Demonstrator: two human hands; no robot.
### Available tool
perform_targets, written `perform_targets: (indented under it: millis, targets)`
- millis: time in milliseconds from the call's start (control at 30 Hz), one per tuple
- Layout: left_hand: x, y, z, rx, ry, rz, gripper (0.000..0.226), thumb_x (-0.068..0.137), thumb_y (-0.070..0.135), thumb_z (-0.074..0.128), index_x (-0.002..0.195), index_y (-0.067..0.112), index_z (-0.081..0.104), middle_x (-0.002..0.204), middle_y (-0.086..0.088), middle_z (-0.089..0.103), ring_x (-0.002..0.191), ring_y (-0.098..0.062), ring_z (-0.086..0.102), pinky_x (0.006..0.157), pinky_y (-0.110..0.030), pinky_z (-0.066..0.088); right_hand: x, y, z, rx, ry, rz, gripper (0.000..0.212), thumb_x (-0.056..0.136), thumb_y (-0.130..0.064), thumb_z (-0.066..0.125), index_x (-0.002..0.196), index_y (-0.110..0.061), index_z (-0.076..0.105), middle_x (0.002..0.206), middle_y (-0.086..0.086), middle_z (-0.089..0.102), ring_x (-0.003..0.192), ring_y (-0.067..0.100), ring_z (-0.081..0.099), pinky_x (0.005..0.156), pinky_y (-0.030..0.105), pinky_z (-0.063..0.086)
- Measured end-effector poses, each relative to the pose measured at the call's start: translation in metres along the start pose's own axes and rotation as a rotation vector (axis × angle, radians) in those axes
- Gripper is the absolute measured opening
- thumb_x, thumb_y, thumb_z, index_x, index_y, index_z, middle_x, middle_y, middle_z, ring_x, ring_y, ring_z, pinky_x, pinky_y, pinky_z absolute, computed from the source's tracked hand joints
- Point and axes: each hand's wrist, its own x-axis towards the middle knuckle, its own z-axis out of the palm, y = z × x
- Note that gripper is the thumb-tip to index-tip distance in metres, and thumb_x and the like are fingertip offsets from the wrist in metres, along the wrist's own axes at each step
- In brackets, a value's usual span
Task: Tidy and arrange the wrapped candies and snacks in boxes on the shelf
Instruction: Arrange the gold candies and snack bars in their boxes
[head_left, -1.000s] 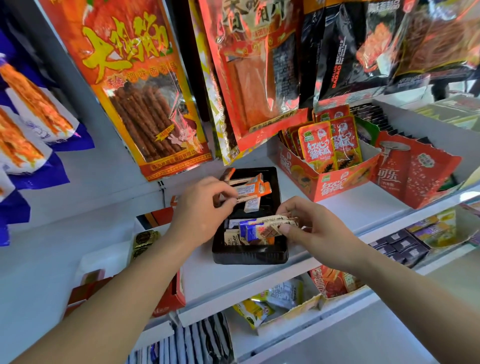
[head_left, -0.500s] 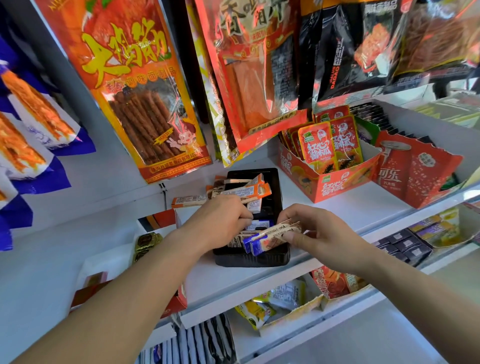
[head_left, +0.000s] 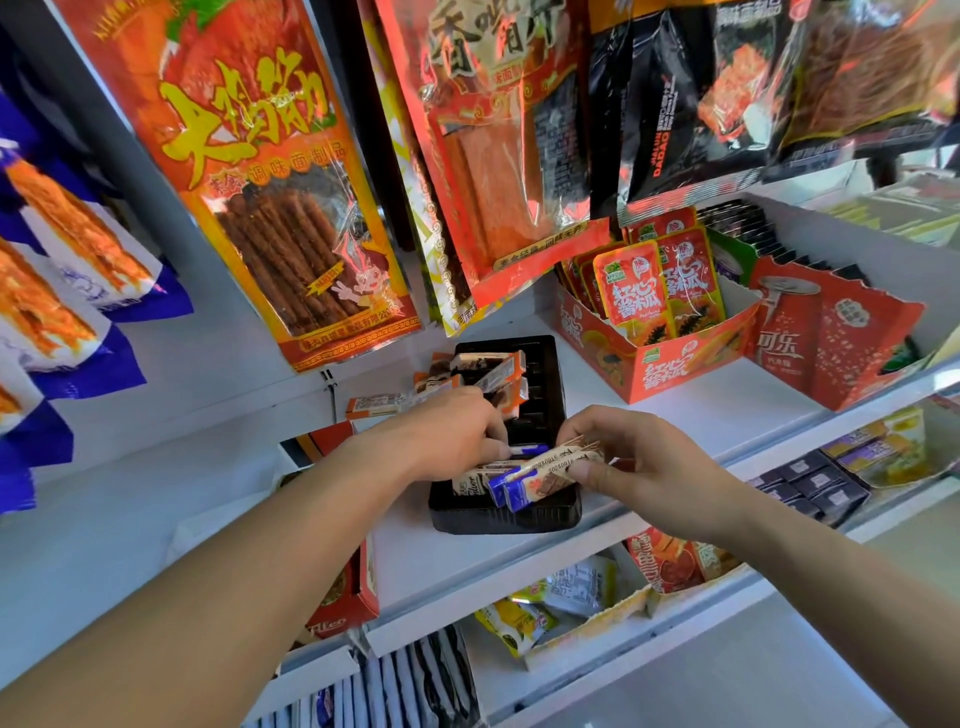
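My right hand (head_left: 639, 467) pinches two blue-ended candy bars (head_left: 540, 475) over the front of a black tray (head_left: 498, 514) on the white shelf (head_left: 701, 410). My left hand (head_left: 447, 436) is in the tray, fingers curled down among the candies; I cannot tell whether it grips any. Orange-wrapped bars (head_left: 498, 371) lie piled at the tray's back.

A shop is shown, most likely a snack or convenience store. Large printed snack bags (head_left: 280, 208) are hung in overlapping rows above a white shelf (head_left: 727, 415), and blue and white packets (head_left: 78, 270) are hung at the far left. On the shelf, stock is set out in open display containers: a red carton of sachets (head_left: 675, 364) at the right, a cola-printed carton (head_left: 841, 338) just beside it, and a black tray (head_left: 540, 374) of wrapped bars (head_left: 498, 364). Small dark boxes (head_left: 815, 483) and yellow packets (head_left: 519, 618) are ranged on the tier below.
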Motion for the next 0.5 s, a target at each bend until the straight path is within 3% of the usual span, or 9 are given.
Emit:
perform_targets:
  millis: [133, 200, 267, 333, 400, 500]
  targets:
    - [-0.001, -0.002, 0.001, -0.010, 0.014, -0.013, 0.026, 0.098, 0.043, 0.054, 0.098, 0.026, 0.073, 0.090, 0.008, 0.045, 0.087, -0.015, 0.051, 0.078, -0.036, 0.046, -0.001, -0.001, -0.002, 0.047, 0.020, 0.013, 0.013, 0.094, -0.017, 0.066, 0.099, -0.028, 0.067, 0.092, -0.010, 0.071, 0.082, 0.027, 0.061, 0.078, 0.048, 0.052]
    - [-0.004, -0.004, 0.006, -0.056, 0.074, -0.027, 0.031, 0.101, 0.040, 0.048, 0.083, 0.024, 0.068, 0.093, 0.001, 0.048, 0.087, -0.018, 0.052, 0.077, -0.038, 0.045, -0.001, -0.001, -0.003, 0.055, 0.017, 0.023, 0.013, 0.094, -0.017, 0.066, 0.100, -0.028, 0.067, 0.093, -0.008, 0.072, 0.085, 0.029, 0.062, 0.080, 0.051, 0.052]
    - [-0.010, -0.004, 0.010, -0.148, 0.192, -0.040, 0.029, 0.103, 0.037, 0.045, 0.083, 0.029, 0.063, 0.096, 0.002, 0.047, 0.090, -0.017, 0.049, 0.078, -0.034, 0.043, -0.002, -0.002, -0.003, 0.084, 0.022, 0.031, 0.013, 0.094, -0.016, 0.067, 0.100, -0.027, 0.067, 0.092, -0.006, 0.073, 0.085, 0.033, 0.063, 0.081, 0.053, 0.052]
    - [-0.022, -0.005, 0.009, -0.226, 0.357, -0.048, 0.025, 0.103, 0.036, 0.042, 0.091, 0.029, 0.063, 0.099, 0.004, 0.047, 0.092, -0.012, 0.049, 0.078, -0.031, 0.041, -0.002, -0.005, -0.003, 0.149, 0.052, 0.041, 0.013, 0.093, -0.012, 0.067, 0.100, -0.023, 0.068, 0.090, -0.002, 0.074, 0.082, 0.034, 0.064, 0.080, 0.050, 0.054]
    - [-0.040, -0.005, 0.007, -0.287, 0.486, -0.064, 0.026, 0.104, 0.032, 0.042, 0.087, 0.028, 0.060, 0.095, 0.006, 0.052, 0.088, -0.010, 0.053, 0.074, -0.029, 0.042, -0.001, -0.010, -0.005, 0.248, 0.102, 0.062, 0.013, 0.092, -0.008, 0.067, 0.100, -0.018, 0.069, 0.089, 0.005, 0.074, 0.075, 0.027, 0.066, 0.077, 0.044, 0.055]
    - [-0.075, 0.001, 0.009, -0.632, 0.495, -0.108, 0.028, 0.105, 0.027, 0.042, 0.089, 0.020, 0.064, 0.080, -0.002, 0.070, 0.073, -0.017, 0.068, 0.064, -0.035, 0.053, -0.002, -0.019, -0.009, 0.364, 0.139, 0.082, 0.012, 0.092, -0.006, 0.066, 0.102, -0.012, 0.070, 0.088, 0.009, 0.074, 0.071, 0.022, 0.064, 0.074, 0.035, 0.057]
